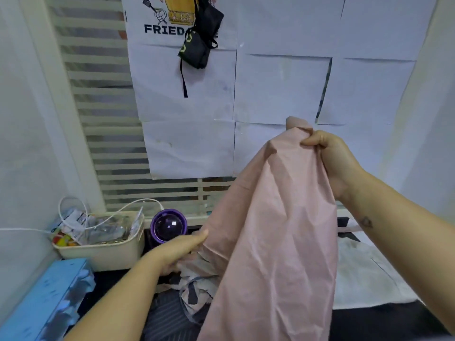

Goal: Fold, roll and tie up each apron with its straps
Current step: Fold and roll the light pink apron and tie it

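2 hands are occupied with 1 pink apron (275,230), which is held up in the air above the dark tabletop (369,321) rather than laid on it. The right hand (330,156) is closed tightly round a bunched top part, and a tuft of cloth is seen poking out above the fist. The left hand (179,252) is curled round the lower left edge, with the cloth pinched under the thumb. The fabric is judged to be thin, light and entirely limp: it hangs in a long drape, is creased all over, and no stiffness is shown anywhere. A fairly smooth weave is suggested, so a loose fold may be expected to slide apart. No strap can be made out in this view. A hold at 2 corners of the top hem, rather than at a bunched handful, is judged best for spreading it flat, and the straps would need to be found and kept free for tying. More crumpled cloth (197,286) lies beneath, near a cream basket (103,254), and could be caught up with it.
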Motion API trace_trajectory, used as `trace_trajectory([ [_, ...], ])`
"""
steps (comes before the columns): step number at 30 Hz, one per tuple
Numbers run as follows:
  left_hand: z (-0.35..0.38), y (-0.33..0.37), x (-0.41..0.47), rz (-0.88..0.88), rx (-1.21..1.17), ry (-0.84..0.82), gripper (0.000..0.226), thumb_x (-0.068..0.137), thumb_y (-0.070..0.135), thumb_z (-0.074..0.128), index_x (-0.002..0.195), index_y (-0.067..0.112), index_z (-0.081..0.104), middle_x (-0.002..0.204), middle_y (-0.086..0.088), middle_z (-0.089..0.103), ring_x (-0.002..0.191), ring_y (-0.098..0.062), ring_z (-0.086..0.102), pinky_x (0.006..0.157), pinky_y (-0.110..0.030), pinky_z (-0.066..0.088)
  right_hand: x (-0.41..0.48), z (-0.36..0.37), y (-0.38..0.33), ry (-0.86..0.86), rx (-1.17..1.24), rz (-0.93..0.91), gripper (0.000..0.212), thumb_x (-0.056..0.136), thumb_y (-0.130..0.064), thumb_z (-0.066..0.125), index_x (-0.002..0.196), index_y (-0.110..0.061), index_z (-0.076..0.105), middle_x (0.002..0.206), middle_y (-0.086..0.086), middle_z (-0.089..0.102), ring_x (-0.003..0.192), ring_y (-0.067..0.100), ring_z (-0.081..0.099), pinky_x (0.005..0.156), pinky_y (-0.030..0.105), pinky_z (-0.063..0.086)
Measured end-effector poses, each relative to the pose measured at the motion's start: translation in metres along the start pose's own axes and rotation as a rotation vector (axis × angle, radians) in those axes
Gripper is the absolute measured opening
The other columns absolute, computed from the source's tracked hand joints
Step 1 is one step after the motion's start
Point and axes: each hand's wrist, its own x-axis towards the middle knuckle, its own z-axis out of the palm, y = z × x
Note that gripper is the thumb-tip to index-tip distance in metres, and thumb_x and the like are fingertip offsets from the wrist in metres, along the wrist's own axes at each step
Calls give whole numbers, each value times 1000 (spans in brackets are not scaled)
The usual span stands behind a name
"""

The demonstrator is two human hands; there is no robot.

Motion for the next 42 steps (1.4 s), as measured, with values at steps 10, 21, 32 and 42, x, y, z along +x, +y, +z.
trace_trajectory([
  [10, 54, -6, 36, 87, -301, -54, 22, 95, 21, 58, 113, 9, 63, 102, -7, 73, 99, -21, 69, 96, -42, 50, 7, -42, -10, 113, -74, -76, 21, 74, -9, 43, 84, -12, 61, 72, 3, 65, 66, 19, 65, 66, 24, 55],
  [21, -61, 93, 2, 536, 613, 918, 36, 99, 33, 47, 77, 4, 50, 77, -12, 54, 76, -32, 50, 64, -39, 36, 16, -128, 12, 638, -1160, -259, 41, 79, -41, 66, 60, -12, 45, 59, 3, 45, 61, 21, 44, 56, 32, 34],
  [32, -117, 98, -63, 405, -353, 460, 16, 97, 11, 53, 93, 22, 64, 98, -2, 67, 86, -15, 62, 67, -28, 51, 4, -120, 6, 232, -1269, -51, 57, 54, -64, 81, 83, -17, 65, 85, -8, 62, 85, 11, 57, 71, 28, 40],
  [42, -123, 95, -72, 441, 415, 964, 15, 93, 18, 60, 100, 7, 67, 93, -7, 66, 91, -27, 59, 74, -31, 39, 26, -114, 5, 750, -1543, -389, 17, 87, -7, 53, 95, -17, 65, 99, 11, 66, 96, 34, 57, 68, 34, 37],
])
